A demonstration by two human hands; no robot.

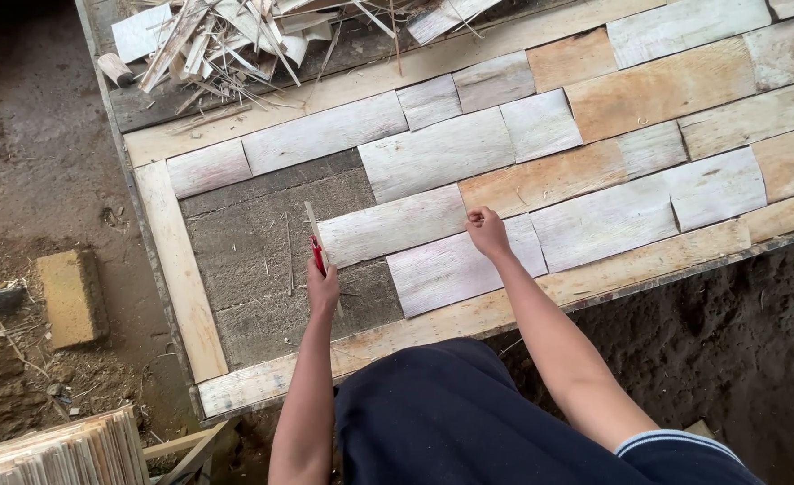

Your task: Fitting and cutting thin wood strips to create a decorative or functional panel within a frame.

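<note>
My left hand (323,286) is shut on a red-handled cutter (317,253), whose tip meets the left end of a pale wood sheet (392,231). A thin offcut strip (312,220) lies along that end. My right hand (486,231) is closed in a loose fist and presses on the sheet's right end. The sheet lies on a grey board (253,242) inside a light wooden frame (179,269). Several pale and tan sheets (612,162) cover the board to the right, laid like bricks.
A pile of wood scraps and slivers (226,40) lies at the board's far left corner. A tan brick (72,296) sits on the dirt floor to the left. A stack of thin strips (56,454) shows at the bottom left.
</note>
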